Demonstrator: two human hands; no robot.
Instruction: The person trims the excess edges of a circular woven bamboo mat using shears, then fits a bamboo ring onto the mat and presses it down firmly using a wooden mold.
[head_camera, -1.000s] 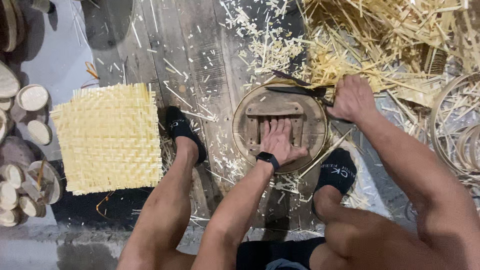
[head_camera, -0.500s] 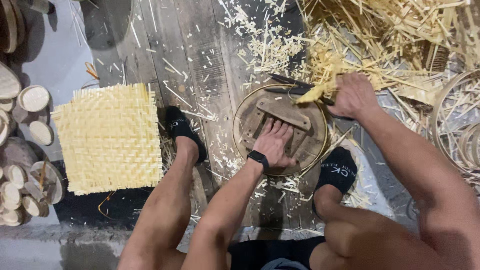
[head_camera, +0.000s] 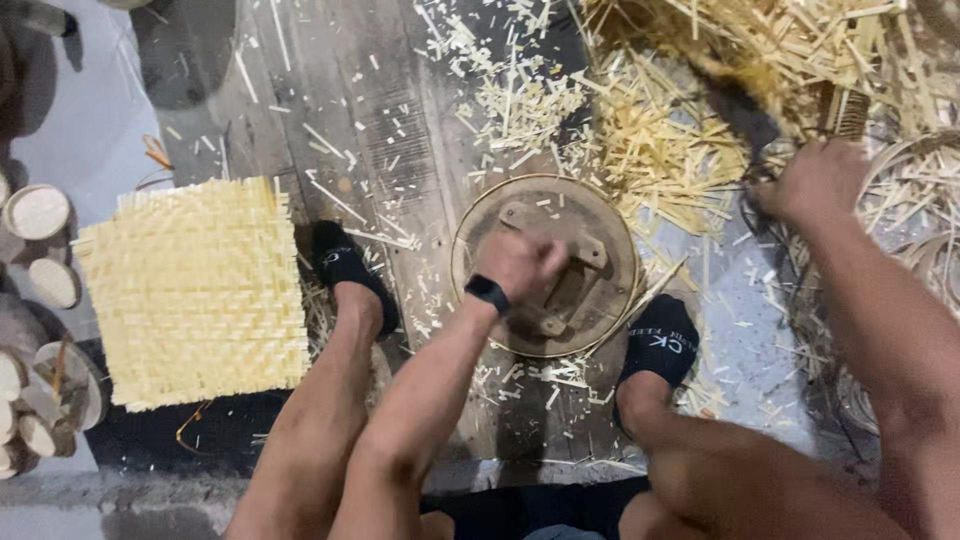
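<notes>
A round wooden form (head_camera: 600, 222) with a crossbar handle lies on the plank floor between my feet. My left hand (head_camera: 520, 262), with a black band at the wrist, is closed over that crossbar. My right hand (head_camera: 815, 182) is off to the right, apart from the form, gripping the handle of a dark curved knife (head_camera: 738, 108). The blade is blurred and points up-left into a heap of pale bamboo splints (head_camera: 660, 140).
A square woven bamboo mat (head_camera: 195, 290) lies at the left, with several round wooden discs (head_camera: 35, 212) beyond it. My feet in black socks (head_camera: 345, 268) (head_camera: 660, 342) flank the form. Bamboo hoops (head_camera: 915, 170) lie at the right edge. Cut chips litter the planks (head_camera: 330, 90).
My right hand has swung right and up, carrying the knife away from the form's rim. My left hand went from lying flat on the form to closing on its crossbar.
</notes>
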